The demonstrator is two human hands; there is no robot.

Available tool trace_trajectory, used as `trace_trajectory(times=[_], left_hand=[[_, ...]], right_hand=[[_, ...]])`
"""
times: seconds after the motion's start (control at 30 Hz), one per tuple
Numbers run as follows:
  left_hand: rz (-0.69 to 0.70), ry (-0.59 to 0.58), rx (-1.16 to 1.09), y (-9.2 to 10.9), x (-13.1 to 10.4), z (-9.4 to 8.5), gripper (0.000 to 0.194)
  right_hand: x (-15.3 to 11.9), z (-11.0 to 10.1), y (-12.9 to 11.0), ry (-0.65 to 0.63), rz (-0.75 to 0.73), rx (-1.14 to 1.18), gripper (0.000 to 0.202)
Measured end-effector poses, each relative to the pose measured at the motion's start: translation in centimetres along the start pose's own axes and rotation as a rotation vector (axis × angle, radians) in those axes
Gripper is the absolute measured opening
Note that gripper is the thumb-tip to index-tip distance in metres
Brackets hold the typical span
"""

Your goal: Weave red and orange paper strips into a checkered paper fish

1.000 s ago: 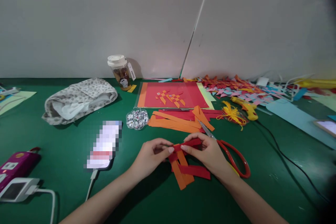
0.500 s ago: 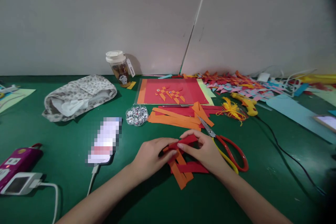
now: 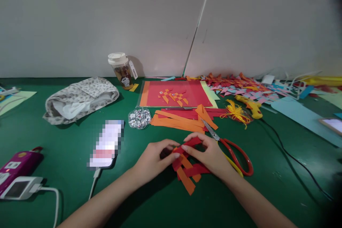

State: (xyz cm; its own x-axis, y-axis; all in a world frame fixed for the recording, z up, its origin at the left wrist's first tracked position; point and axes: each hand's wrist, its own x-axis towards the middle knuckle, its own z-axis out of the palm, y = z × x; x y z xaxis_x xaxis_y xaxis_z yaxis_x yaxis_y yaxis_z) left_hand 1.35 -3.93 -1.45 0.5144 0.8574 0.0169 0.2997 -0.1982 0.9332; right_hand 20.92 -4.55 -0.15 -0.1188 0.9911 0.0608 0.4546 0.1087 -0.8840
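Note:
Red and orange paper strips (image 3: pixel 186 178), woven across one another, are between my two hands above the green table. My left hand (image 3: pixel 155 158) pinches their left edge between thumb and fingers. On the other side, my right hand (image 3: pixel 207 151) grips a red strip (image 3: pixel 192 143) at the top of the weave; its thumb lies on the paper. Loose orange and red ends hang down toward me. Scissors (image 3: pixel 235 153) with red and yellow handles lie just right of my right hand, blades pointing away. Behind my hands are loose orange strips (image 3: pixel 179 120).
Two woven paper fish (image 3: pixel 177 97) rest on a red sheet (image 3: pixel 197 91). Left of the strips sit a tub of googly eyes (image 3: pixel 139 118), a phone (image 3: pixel 107 144) on a cable and a cup (image 3: pixel 121 71). A yellow glue gun (image 3: pixel 251 106) and yellow string (image 3: pixel 235 112) are at right.
The woven strips have turned a little, their loose ends swinging right. More red paper shows by my left thumb, and the left fingers have shifted slightly. My right hand has hardly moved.

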Motion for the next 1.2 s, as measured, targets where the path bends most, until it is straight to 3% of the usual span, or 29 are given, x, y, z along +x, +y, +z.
trace_trajectory(times=[0.1,0.27,0.6,1.0,1.2], left_hand=[[-0.063,-0.015,-0.003,-0.1,0.0,0.0,0.031],[-0.082,-0.099,0.056,0.0,0.0,-0.2,0.018],[-0.216,-0.125,-0.06,-0.5,0.0,0.0,0.033],[-0.225,-0.095,-0.19,-0.9,0.0,0.8,0.028],[-0.277,-0.072,-0.408,-1.1,0.3,0.6,0.029]], right_hand=[[-0.2,0.2,-0.5,-0.035,-0.023,-0.086,0.015],[-0.2,0.2,-0.8,-0.063,-0.019,-0.093,0.023],[-0.2,0.2,-0.7,-0.018,-0.031,-0.098,0.021],[-0.4,0.5,-0.9,-0.071,0.005,0.001,0.024],[0.2,-0.1,0.1,0.106,0.043,0.255,0.034]])
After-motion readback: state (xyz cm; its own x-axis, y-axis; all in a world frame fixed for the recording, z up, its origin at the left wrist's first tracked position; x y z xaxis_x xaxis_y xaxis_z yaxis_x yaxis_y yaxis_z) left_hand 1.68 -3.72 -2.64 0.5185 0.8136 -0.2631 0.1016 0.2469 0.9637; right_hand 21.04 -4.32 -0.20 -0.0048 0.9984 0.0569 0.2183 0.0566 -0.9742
